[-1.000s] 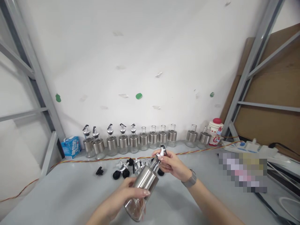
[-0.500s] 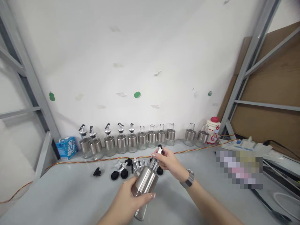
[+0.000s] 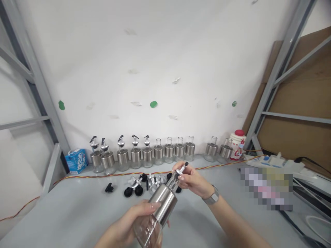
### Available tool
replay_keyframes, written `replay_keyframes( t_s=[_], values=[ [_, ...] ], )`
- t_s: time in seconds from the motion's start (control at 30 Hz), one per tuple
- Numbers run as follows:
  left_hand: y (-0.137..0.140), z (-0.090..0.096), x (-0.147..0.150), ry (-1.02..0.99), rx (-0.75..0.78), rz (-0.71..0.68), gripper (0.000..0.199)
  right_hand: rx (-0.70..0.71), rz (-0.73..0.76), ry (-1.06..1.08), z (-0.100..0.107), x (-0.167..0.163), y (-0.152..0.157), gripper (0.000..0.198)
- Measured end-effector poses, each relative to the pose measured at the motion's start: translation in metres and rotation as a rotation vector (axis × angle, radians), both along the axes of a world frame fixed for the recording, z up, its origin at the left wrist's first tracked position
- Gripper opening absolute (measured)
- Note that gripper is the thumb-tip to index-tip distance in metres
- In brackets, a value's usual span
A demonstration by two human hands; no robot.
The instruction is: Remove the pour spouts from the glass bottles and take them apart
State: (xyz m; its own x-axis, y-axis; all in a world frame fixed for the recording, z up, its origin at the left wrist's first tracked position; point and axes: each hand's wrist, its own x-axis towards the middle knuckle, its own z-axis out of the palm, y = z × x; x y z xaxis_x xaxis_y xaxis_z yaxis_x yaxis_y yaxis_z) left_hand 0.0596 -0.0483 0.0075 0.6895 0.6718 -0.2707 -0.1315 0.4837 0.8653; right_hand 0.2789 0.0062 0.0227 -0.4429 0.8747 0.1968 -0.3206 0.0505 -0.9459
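Left hand: fingers wrapped round the glass bottle, at its steel sleeve and clear lower body. Bottle is held above the tabletop, tilted, neck toward upper right. Right hand, watch on wrist: fingers closed round the pour spout at the bottle mouth, black tip poking out above; can't tell how far it is seated. Loose pour spouts piled just behind, black part to their left. Twisted cord runs behind the pile. Along the wall: five spouted bottles, then six open-necked bottles, last two set apart. Blue carton at left end, red-lidded jar at right.
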Motion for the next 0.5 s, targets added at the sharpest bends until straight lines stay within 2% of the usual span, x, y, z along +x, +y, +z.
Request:
replay_keyframes(
  t_s=[0.13,0.33,0.5],
  values=[
    [-0.003,0.010,0.008,0.170,0.048,0.092,0.040,-0.043,-0.075,-0.081,-0.002,-0.007,0.005,0.033],
    [-0.003,0.018,0.018,0.319,0.153,0.162,0.038,-0.186,-0.273,-0.361,-0.006,-0.014,0.008,0.037],
    [-0.001,0.011,0.015,0.283,0.109,0.132,0.034,-0.186,-0.291,-0.282,-0.004,-0.015,0.006,0.037]
  ],
)
